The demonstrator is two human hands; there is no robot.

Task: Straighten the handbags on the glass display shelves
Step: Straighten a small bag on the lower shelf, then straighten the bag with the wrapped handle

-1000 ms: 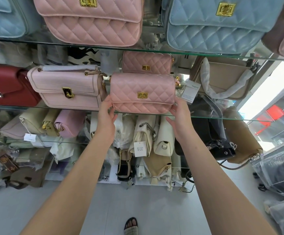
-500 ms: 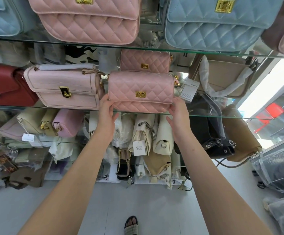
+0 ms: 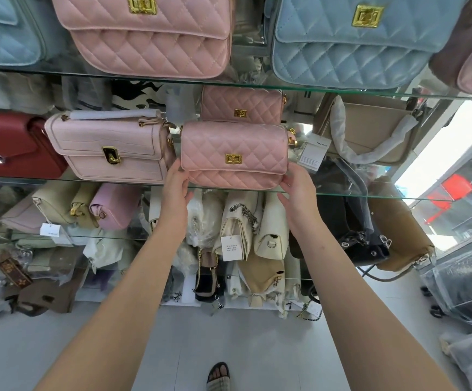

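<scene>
Glass shelf with a pink bag.
Left hand and right hand press its sides with flat fingers; nudge it gently, clasp facing front.

Grey tiled floor underfoot. 1 sandalled foot at bottom centre. Dark plastic-wrapped bundles stand on floor at right. Red shape beyond bright window, blurred.
</scene>
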